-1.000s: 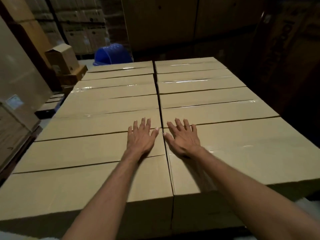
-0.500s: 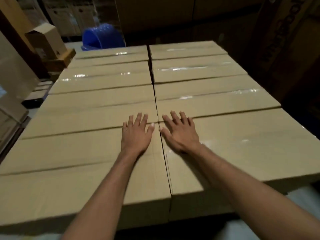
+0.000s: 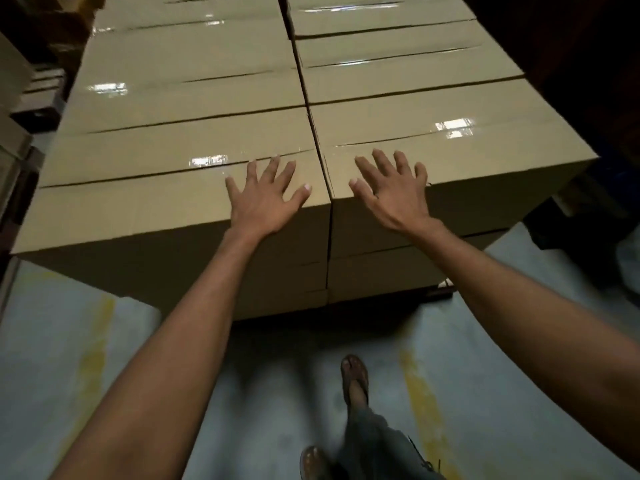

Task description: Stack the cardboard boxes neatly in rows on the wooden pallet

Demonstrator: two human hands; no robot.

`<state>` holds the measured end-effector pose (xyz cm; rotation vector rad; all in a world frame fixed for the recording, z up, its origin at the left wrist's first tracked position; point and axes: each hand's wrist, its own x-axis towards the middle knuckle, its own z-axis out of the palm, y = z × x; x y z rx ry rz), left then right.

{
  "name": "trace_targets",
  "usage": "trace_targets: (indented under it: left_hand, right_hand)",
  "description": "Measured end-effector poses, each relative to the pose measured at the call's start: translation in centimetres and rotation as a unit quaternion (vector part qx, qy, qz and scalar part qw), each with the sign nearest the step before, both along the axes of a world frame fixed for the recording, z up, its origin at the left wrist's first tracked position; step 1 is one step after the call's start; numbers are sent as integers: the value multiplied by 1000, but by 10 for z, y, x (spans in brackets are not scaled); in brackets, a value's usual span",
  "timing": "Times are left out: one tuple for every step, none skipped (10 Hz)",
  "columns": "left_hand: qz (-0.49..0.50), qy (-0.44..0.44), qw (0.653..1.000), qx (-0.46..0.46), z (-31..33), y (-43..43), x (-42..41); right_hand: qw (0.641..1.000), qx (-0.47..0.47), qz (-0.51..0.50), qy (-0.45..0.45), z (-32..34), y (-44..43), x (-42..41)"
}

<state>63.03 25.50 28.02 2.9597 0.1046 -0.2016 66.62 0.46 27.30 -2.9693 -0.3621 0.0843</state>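
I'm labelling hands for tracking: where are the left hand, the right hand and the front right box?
left hand [image 3: 266, 202], head view, on the back of the hand.
right hand [image 3: 394, 197], head view, on the back of the hand.
front right box [image 3: 485, 109], head view, on its top face.

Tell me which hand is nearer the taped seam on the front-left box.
Left. The left hand is spread over the front-left box, fingertips at its taped seam; the right hand is over the front-right box, across the gap.

Far boxes [image 3: 221, 8] cut off at top
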Motion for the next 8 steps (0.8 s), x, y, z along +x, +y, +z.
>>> trace_targets:
  left_hand:
    - [-5, -3, 1000, 16, -7, -5, -5]
    - [-15, -15, 999, 31, -11, -5, -7]
    - [-11, -9, 1000, 13, -6, -5, -4]
    - [-9, -2, 1000, 11, -3, -6, 0]
    - [13, -21, 999, 26, 5, -14, -6]
    - [18, -76, 996, 39, 10, -26, -27]
    - [30, -111, 993, -37, 26, -37, -64]
    - [38, -79, 994, -68, 38, -35, -85]
  right_hand:
    - [1000, 8, 16, 1, -7, -6, -4]
    - [1000, -2, 24, -7, -11, -12, -5]
    - [999, 3, 25, 28, -2, -7, 5]
    - [998, -5, 27, 48, 2, -6, 12]
    - [993, 12, 51, 103, 14, -17, 10]
    - [991, 52, 67, 104, 19, -24, -3]
    - [987, 130, 74, 62, 31, -39, -34]
    - [970, 217, 74, 84, 40, -55, -58]
